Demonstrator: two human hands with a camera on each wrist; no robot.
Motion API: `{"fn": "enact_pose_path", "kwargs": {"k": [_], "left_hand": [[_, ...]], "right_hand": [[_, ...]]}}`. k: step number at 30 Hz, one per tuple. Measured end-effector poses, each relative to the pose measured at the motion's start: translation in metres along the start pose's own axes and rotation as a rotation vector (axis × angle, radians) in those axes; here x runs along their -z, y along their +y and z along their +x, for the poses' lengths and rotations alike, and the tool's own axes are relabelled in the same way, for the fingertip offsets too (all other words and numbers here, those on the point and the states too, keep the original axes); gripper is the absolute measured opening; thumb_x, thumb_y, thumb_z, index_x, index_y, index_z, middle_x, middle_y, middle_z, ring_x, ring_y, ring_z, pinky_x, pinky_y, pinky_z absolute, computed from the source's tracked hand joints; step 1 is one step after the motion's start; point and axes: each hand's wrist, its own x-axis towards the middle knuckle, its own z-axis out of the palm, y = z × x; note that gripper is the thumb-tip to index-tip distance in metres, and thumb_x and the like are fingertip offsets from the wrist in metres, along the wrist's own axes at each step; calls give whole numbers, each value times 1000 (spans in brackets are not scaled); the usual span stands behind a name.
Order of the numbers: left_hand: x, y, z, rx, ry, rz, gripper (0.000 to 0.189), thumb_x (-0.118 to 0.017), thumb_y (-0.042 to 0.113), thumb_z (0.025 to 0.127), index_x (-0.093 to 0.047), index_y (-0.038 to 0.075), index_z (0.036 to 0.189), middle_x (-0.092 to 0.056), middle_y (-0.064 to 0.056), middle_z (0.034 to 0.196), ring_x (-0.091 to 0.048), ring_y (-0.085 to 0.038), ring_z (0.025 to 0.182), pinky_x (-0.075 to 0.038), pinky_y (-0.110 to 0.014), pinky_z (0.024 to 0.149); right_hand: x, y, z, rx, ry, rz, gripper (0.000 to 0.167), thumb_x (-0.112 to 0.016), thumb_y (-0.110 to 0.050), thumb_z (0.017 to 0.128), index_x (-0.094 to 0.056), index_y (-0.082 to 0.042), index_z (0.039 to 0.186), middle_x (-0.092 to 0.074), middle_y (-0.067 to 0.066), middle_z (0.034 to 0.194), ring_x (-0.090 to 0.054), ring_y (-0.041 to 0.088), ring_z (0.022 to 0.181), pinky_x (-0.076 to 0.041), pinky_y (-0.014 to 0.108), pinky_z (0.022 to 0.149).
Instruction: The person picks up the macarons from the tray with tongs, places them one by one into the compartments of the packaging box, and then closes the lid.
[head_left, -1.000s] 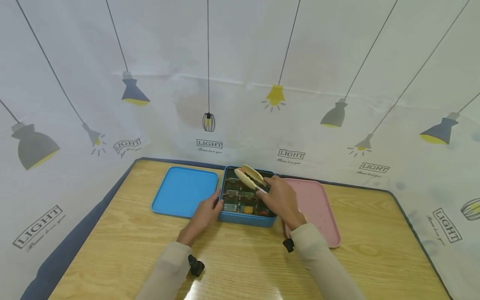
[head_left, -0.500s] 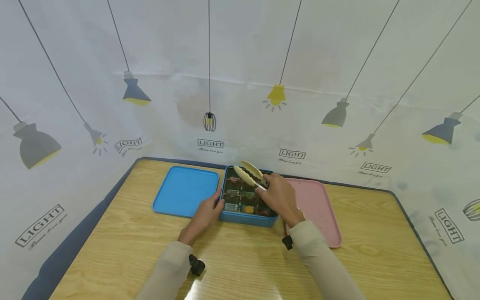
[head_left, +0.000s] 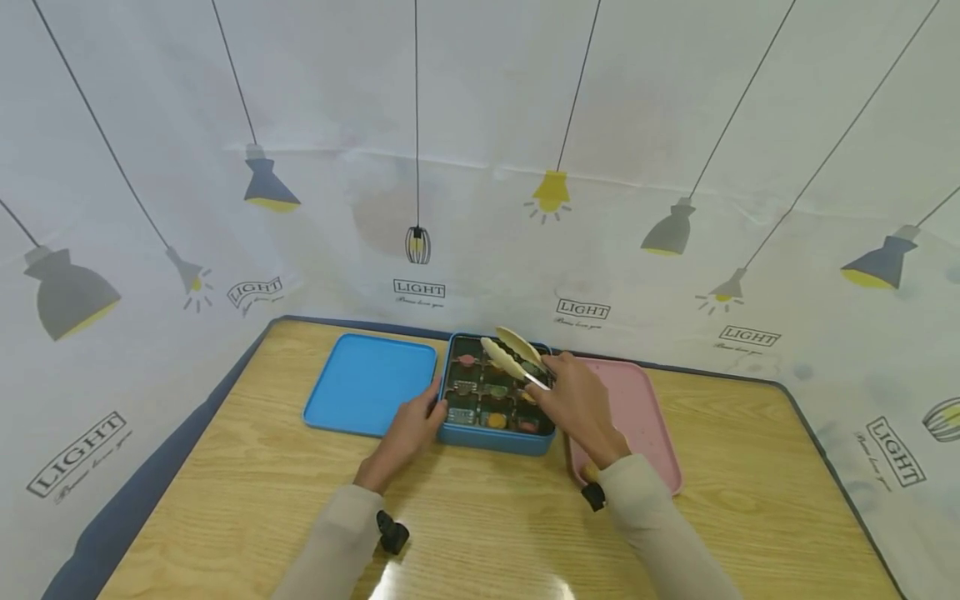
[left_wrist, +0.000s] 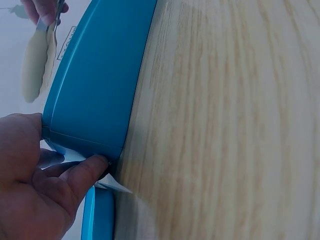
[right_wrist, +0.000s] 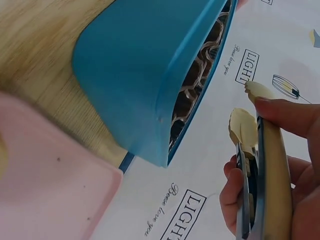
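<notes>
Tongs point(head_left: 503, 357) and right hand point(head_left: 579, 398) shifted slightly right. Right grip pinches tongs, tips spread above box point(head_left: 491, 441); left hand point(head_left: 408, 425) holds near-left corner. Keep corner braced, tips clear of rim. Pink tray point(head_left: 637, 417) right, blue tray point(head_left: 367, 383) left on bench point(head_left: 480, 517).

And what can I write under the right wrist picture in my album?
The right hand grips cream-tipped tongs near the blue box, a pink tray at lower left.

A blue box point(head_left: 491, 440) is flanked by a blue tray point(head_left: 371, 383) and a dark-specked pink tray point(head_left: 641, 412), overhung by cream tongs point(head_left: 510, 364) and backed by a lamp-printed white backdrop point(head_left: 480, 208).
</notes>
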Motion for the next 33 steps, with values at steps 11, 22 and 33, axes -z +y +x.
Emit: {"fn": "enact_pose_path", "kwargs": {"k": [11,22,33], "left_hand": [[0,1,-1,19,12,11,57,-44,26,106,-26,7,158,-40,1,58,-33,-12,49,-34,-27,50],[-1,-1,0,15,14,28,57,-42,27,106,-26,7,157,-40,1,58,-33,-12,49,-34,-28,50],[-1,-1,1,0,11,29,57,-42,27,107,-26,6,157,-42,1,59,-34,-12,49,-35,-28,50]], "right_hand": [[14,32,-26,28,30,-10,52,-77,-33,84,-67,-7,129,-67,14,115,-66,31,93,-53,49,70],[31,64,-54,38,51,-65,54,-79,-30,82,-68,0,125,-68,14,107,-64,25,83,-53,43,65],[45,96,-80,13,-26,-90,55,-79,-31,82,-67,-2,127,-67,10,103,-54,15,72,-43,32,57]]}}
